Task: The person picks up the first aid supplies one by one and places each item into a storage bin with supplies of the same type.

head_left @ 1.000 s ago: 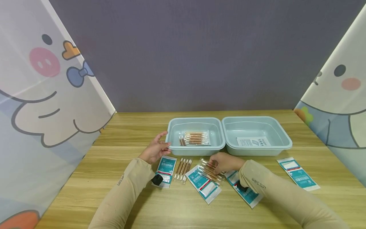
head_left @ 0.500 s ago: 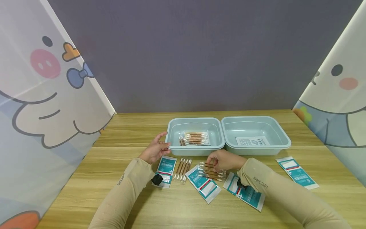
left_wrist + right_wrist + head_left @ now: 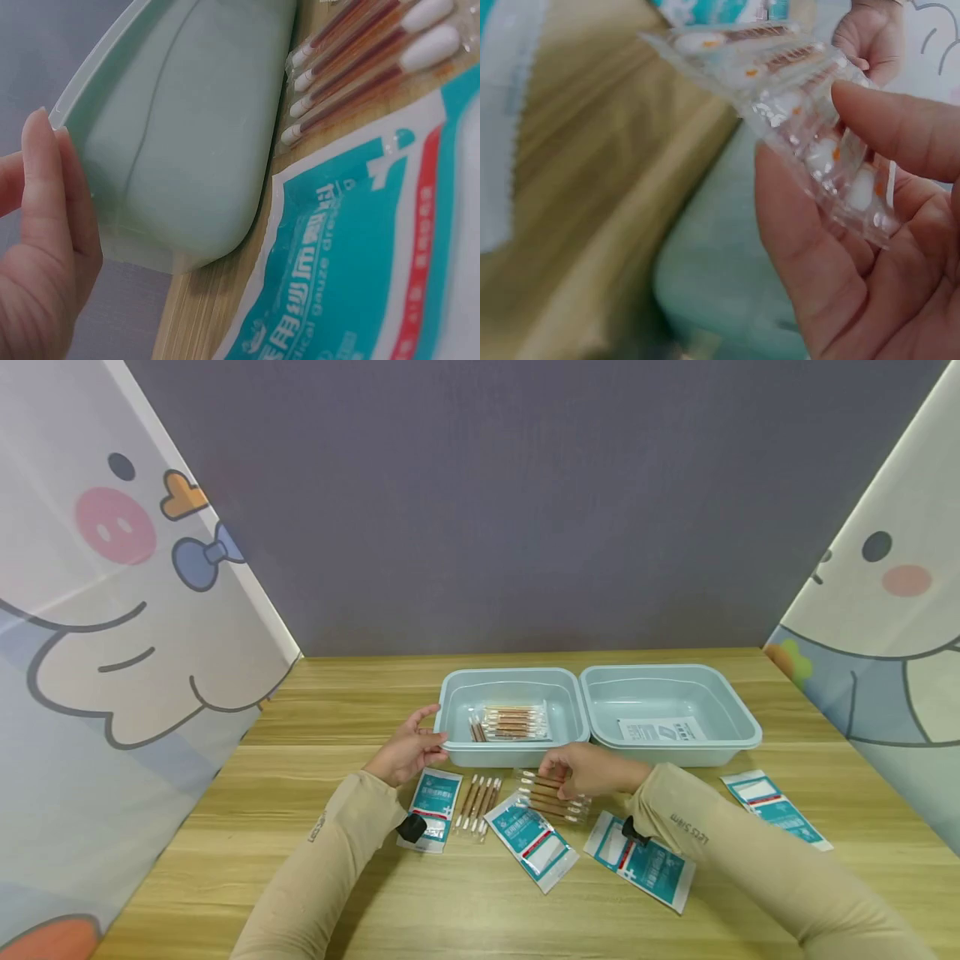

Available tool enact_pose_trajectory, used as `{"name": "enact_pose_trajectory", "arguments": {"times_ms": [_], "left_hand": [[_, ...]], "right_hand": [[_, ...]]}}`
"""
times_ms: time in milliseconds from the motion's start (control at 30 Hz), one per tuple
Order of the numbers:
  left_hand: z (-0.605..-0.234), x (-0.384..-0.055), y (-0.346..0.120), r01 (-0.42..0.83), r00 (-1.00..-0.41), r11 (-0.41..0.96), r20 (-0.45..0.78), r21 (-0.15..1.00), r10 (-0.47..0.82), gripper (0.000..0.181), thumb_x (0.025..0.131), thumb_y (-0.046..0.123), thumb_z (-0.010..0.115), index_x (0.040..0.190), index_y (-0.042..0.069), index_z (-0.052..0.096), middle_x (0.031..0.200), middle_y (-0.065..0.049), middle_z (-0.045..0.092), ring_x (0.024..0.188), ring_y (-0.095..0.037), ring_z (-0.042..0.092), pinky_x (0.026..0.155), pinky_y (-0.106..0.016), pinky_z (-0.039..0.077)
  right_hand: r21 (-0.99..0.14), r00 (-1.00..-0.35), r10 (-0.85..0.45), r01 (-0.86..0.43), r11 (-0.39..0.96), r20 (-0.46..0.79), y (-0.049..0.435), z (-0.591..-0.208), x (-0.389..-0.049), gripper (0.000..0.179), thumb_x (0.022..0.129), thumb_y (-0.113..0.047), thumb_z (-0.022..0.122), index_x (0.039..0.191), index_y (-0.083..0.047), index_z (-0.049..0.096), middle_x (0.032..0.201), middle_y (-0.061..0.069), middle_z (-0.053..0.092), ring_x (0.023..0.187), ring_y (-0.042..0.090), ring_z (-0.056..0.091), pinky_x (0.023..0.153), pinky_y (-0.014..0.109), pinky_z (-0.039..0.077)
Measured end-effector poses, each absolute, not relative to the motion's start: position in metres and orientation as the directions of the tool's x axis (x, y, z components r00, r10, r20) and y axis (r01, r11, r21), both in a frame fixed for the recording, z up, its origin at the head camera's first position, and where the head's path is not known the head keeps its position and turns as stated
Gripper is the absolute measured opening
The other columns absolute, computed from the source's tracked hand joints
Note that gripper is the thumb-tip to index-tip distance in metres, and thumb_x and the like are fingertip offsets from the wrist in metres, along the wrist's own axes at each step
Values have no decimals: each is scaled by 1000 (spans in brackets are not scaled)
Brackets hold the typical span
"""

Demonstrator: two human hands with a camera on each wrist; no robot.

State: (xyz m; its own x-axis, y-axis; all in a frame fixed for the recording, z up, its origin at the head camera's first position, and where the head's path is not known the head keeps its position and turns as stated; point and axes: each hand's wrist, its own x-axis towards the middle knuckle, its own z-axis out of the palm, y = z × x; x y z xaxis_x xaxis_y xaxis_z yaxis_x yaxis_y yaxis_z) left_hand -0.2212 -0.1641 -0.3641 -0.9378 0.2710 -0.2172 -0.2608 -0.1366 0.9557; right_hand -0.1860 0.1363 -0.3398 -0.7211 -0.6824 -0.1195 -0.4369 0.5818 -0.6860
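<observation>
A dark grey backdrop (image 3: pixel 525 510) stands behind the wood-grain worktop (image 3: pixel 360 702), with a cartoon-printed panel (image 3: pixel 150 568) along its left edge and another printed panel (image 3: pixel 900 627) at its far right corner. A tan right sleeve (image 3: pixel 750 852) and left sleeve (image 3: pixel 322 868) reach in from the near side.

Towards the far edge stand two pale blue-green tubs side by side, the right tub (image 3: pixel 675 756) and the left tub (image 3: pixel 502 758). The right hand (image 3: pixel 596 772) is in front of where they meet, thumb and fingers pinching the held swab pack (image 3: pixel 551 806). The left hand (image 3: pixel 408 753) touches the left tub's rim, its fingers fairly straight and the thumb spread apart from them.

Nearer than the tubs lie four teal-and-white gauze packets: a left packet (image 3: pixel 437 795) beside the left wrist, a middle packet (image 3: pixel 532 841), a tilted packet (image 3: pixel 654 868) partly below the right wrist, and an outer packet (image 3: pixel 780 814) towards the right edge. A white printed packet (image 3: pixel 662 729) lies in the right tub.

Smallest are the clear-wrapped swabs: the held swab pack, overlapping the middle packet's far end in the head view; bagged swabs (image 3: pixel 513 722) inside the left tub; and a loose swab pack (image 3: pixel 477 806) between the left and middle packets.
</observation>
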Motion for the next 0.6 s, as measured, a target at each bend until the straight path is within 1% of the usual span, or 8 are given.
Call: {"name": "enact_pose_trajectory", "arguments": {"times_ms": [67, 200, 300, 367, 533, 600], "left_hand": [[-364, -222, -164, -259, -937, -139, -214, 956, 276, 63, 96, -9, 46, 150, 9, 17, 81, -6, 47, 58, -9, 54, 57, -17, 54], [-364, -222, -165, -259, -938, -130, -217, 957, 272, 63, 97, -8, 46, 150, 9, 17, 82, -6, 47, 58, -10, 55, 57, -17, 55], [-365, -221, -167, -260, -939, -113, -224, 959, 261, 63, 97, -8, 45, 150, 9, 17, 83, -7, 47, 59, -10, 54, 57, -17, 54], [-366, -221, -167, -258, -939, -109, -223, 960, 261, 63, 97, -8, 45, 150, 9, 17, 84, -7, 47, 60, -10, 54, 58, -17, 54], [-367, -221, -166, -252, -937, -118, -211, 961, 278, 63, 96, -9, 45, 150, 9, 18, 83, -7, 47, 59, -10, 55, 58, -17, 54], [-367, -222, -166, -250, -937, -124, -207, 960, 282, 63, 96, -9, 45, 150, 9, 17, 83, -7, 47, 59, -9, 55, 57, -17, 54]], "right_hand": [[-676, -711, -694, -454, 580, -118, 136, -332, -187, 28, 77, 11, 68, 101, -2, 63, 78, -1, 59, 69, 9, 54, 59, 22, 50], [-688, -717, -683, -424, 588, -141, 131, -314, -190, 27, 81, 9, 67, 105, -2, 62, 80, 1, 60, 64, 9, 54, 55, 23, 49], [-694, -723, -674, -409, 593, -150, 127, -301, -193, 28, 83, 7, 67, 108, -4, 62, 82, 2, 60, 64, 11, 53, 56, 24, 47], [-691, -716, -682, -418, 589, -148, 125, -295, -195, 28, 84, 6, 66, 111, -3, 62, 83, 3, 61, 63, 12, 54, 55, 25, 47], [-681, -700, -700, -444, 582, -142, 119, -287, -202, 32, 87, 2, 66, 118, -3, 63, 85, 5, 63, 69, 12, 58, 58, 25, 47], [-685, -703, -697, -439, 582, -142, 116, -286, -205, 34, 87, 1, 66, 120, -3, 62, 86, 6, 64, 69, 12, 58, 59, 26, 48]]}}
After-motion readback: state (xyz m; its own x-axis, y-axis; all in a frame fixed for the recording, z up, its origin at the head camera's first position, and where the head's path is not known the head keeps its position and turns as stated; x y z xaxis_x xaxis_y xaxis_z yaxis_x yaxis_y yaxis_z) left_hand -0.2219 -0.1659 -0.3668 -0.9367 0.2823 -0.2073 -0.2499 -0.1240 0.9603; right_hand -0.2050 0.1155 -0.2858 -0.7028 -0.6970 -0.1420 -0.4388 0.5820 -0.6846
